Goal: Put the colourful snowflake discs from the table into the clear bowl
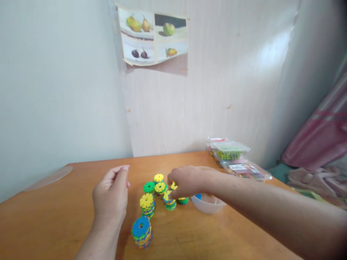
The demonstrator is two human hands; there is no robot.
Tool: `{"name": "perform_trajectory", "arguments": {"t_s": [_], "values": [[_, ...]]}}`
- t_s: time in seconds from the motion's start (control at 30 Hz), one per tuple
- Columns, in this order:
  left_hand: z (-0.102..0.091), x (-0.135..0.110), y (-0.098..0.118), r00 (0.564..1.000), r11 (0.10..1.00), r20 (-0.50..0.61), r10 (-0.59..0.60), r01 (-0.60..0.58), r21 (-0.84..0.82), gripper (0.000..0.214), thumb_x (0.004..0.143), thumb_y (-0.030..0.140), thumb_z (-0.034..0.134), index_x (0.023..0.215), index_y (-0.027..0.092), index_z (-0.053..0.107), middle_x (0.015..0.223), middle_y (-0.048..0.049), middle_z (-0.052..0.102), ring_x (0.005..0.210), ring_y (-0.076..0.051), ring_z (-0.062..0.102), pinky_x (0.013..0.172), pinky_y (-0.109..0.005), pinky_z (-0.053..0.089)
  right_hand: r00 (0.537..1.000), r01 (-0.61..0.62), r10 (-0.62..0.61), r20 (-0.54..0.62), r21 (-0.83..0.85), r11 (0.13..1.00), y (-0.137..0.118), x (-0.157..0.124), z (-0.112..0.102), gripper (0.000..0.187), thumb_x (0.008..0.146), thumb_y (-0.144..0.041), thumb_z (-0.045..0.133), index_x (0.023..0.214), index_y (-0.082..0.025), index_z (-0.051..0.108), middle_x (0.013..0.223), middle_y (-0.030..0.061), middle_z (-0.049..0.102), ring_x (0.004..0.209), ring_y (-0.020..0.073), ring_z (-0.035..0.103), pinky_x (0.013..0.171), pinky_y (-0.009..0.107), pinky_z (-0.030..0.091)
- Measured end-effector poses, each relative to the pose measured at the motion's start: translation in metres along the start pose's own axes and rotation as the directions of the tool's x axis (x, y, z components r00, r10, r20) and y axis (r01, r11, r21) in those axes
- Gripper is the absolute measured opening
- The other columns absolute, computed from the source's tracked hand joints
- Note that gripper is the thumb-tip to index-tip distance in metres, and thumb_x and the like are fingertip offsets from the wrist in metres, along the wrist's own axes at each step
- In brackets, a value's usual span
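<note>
**Count on the table**

Seven stacks of toy discs, as far as shows. Two hands: left hand and right hand. One clear bowl at three o'clock of the stacks, three plastic boxes at one o'clock, one lid at ten o'clock.
</note>
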State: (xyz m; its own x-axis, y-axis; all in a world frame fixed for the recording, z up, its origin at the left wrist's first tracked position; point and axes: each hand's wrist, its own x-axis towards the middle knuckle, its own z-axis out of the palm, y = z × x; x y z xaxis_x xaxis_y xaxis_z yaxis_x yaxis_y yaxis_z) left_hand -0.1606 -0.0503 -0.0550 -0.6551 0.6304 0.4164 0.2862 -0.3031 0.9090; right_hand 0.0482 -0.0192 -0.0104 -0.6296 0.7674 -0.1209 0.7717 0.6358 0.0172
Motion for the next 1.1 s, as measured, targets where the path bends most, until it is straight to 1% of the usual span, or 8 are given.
{"name": "perform_trajectory", "arguments": {"t_s": [0.1, 0.3, 0.53, 0.73, 0.83, 0.93, 1.0, 1.1], "values": [[0.000, 0.000, 0.000, 1.000, 0.999, -0.011, -0.008, 0.007, -0.035, 0.026, 0.076, 0.045, 0.067, 0.082, 0.019, 0.070, 0.050, 0.0071, 0.050, 0.047, -0.008, 0.041, 0.045, -0.017, 0.032, 0.997, 0.011, -0.007, 0.071, -0.056, 0.998, -0.006, 0.009, -0.001, 0.059, 0.069, -0.061, 0.060, 0.116, -0.026, 0.069, 0.110, 0.0089, 0.072, 0.098, 0.0302, 0.066, 0.068, 0.035, 0.050], [0.000, 0.000, 0.001, 1.000, 0.998, -0.013, -0.002, 0.002, -0.060, 0.025, 0.076, 0.043, 0.067, 0.082, 0.019, 0.071, 0.049, 0.0075, 0.050, 0.046, -0.007, 0.040, 0.044, -0.017, 0.031, 0.989, 0.004, 0.010, 0.144, -0.100, 0.995, -0.009, 0.021, 0.003, 0.063, 0.065, -0.061, 0.066, 0.115, -0.024, 0.070, 0.112, 0.0103, 0.072, 0.098, 0.0309, 0.067, 0.068, 0.034, 0.051], [-0.001, 0.000, 0.002, 1.000, 0.998, -0.008, 0.000, -0.001, -0.068, 0.026, 0.076, 0.043, 0.067, 0.082, 0.018, 0.071, 0.048, 0.0073, 0.050, 0.046, -0.008, 0.042, 0.045, -0.017, 0.032, 0.986, -0.027, 0.047, 0.163, -0.122, 0.992, -0.012, 0.024, 0.005, 0.066, 0.062, -0.060, 0.069, 0.116, -0.021, 0.071, 0.108, 0.0121, 0.073, 0.095, 0.0315, 0.068, 0.067, 0.034, 0.051], [-0.001, 0.001, 0.000, 1.000, 0.998, -0.004, 0.001, -0.001, -0.066, 0.026, 0.076, 0.044, 0.068, 0.080, 0.018, 0.070, 0.048, 0.0071, 0.051, 0.046, -0.008, 0.041, 0.044, -0.017, 0.032, 0.984, -0.036, 0.054, 0.168, -0.105, 0.994, -0.013, 0.025, 0.005, 0.065, 0.063, -0.059, 0.069, 0.116, -0.022, 0.071, 0.109, 0.0115, 0.073, 0.095, 0.0311, 0.068, 0.067, 0.034, 0.050], [-0.001, 0.001, 0.001, 1.000, 0.998, -0.003, 0.000, 0.000, -0.056, 0.026, 0.076, 0.044, 0.067, 0.080, 0.018, 0.069, 0.048, 0.0072, 0.050, 0.045, -0.008, 0.041, 0.043, -0.017, 0.031, 0.988, -0.037, 0.049, 0.148, -0.077, 0.996, -0.011, 0.022, 0.004, 0.062, 0.065, -0.059, 0.068, 0.115, -0.022, 0.071, 0.110, 0.0109, 0.072, 0.097, 0.0303, 0.067, 0.068, 0.033, 0.050], [-0.001, 0.001, 0.002, 1.000, 0.998, 0.000, -0.008, 0.008, -0.056, 0.026, 0.076, 0.044, 0.067, 0.080, 0.018, 0.069, 0.049, 0.0074, 0.050, 0.045, -0.008, 0.040, 0.044, -0.017, 0.031, 0.995, -0.042, 0.045, 0.086, -0.030, 0.999, -0.002, 0.014, -0.002, 0.061, 0.067, -0.060, 0.066, 0.117, -0.024, 0.069, 0.110, 0.0099, 0.072, 0.098, 0.0286, 0.067, 0.069, 0.031, 0.049], [0.000, 0.001, 0.002, 1.000, 0.998, -0.006, -0.011, 0.011, -0.054, 0.026, 0.075, 0.043, 0.067, 0.080, 0.018, 0.070, 0.049, 0.0073, 0.050, 0.047, -0.008, 0.041, 0.045, -0.018, 0.032, 0.997, -0.074, 0.074, 0.039, -0.001, 0.997, 0.009, 0.005, -0.008, 0.061, 0.069, -0.059, 0.066, 0.119, -0.024, 0.067, 0.110, 0.0093, 0.071, 0.099, 0.0271, 0.066, 0.071, 0.030, 0.048], [0.000, 0.002, 0.002, 1.000, 0.998, -0.019, -0.016, 0.015, -0.054, 0.026, 0.074, 0.043, 0.068, 0.080, 0.018, 0.070, 0.049, 0.0070, 0.050, 0.049, -0.008, 0.043, 0.047, -0.018, 0.033, 0.988, -0.156, 0.156, -0.017, 0.013, 0.988, 0.029, -0.014, -0.016, 0.059, 0.069, -0.055, 0.066, 0.120, -0.024, 0.065, 0.111, 0.0090, 0.071, 0.098, 0.0259, 0.066, 0.071, 0.029, 0.047]]}}
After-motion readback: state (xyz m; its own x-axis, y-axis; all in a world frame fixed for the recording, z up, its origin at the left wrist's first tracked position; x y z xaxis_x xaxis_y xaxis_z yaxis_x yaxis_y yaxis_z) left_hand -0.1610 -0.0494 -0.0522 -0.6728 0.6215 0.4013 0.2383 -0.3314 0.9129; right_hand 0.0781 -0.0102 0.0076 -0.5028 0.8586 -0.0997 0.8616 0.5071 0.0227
